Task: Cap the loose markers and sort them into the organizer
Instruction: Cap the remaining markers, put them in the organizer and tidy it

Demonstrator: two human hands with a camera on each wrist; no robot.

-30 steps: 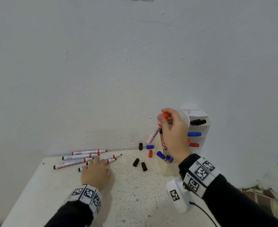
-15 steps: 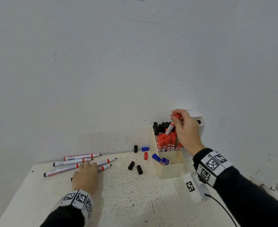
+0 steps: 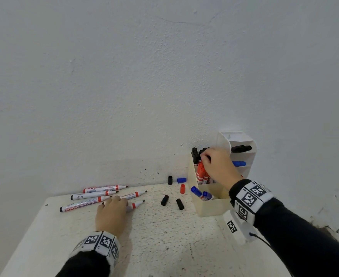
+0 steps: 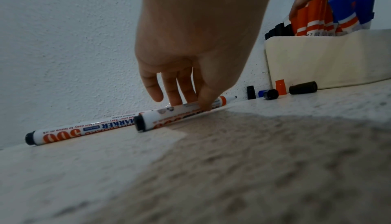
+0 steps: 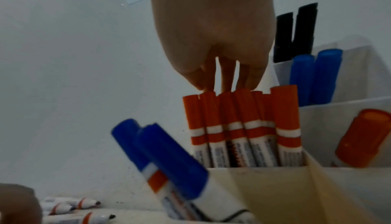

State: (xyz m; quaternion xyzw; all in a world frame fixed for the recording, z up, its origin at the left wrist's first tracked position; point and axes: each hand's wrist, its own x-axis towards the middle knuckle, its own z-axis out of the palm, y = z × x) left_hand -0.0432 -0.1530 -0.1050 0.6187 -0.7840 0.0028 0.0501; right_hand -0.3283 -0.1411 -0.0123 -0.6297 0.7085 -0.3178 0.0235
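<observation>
Several uncapped markers [image 3: 93, 195] lie at the table's back left. My left hand [image 3: 112, 202] rests there, thumb and fingertips [image 4: 175, 100] pinching the nearest uncapped marker [image 4: 165, 119], whose tip [image 3: 135, 205] pokes out to the right. The cream organizer [image 3: 210, 206] stands at the right with black markers [image 3: 194, 154], red-capped markers [image 3: 201, 172] and two blue-capped markers [image 3: 196, 191]. My right hand [image 3: 204, 156] hovers over the red group, straight fingertips [image 5: 224, 85] touching the tops of the red caps [image 5: 232, 119]. Nothing is gripped in it.
Loose caps lie between hand and organizer: black ones [image 3: 164, 200] [image 3: 180, 204] [image 3: 170, 179], a blue one [image 3: 181, 180], a red one [image 3: 182, 188]. A white tiered holder [image 3: 242, 156] with black and blue markers stands against the wall behind the organizer. The wall bounds the table's far edge.
My right hand lowered the red-capped marker into the organizer's red group and let go, its fingertips now resting on the caps. The left hand stayed on its marker.
</observation>
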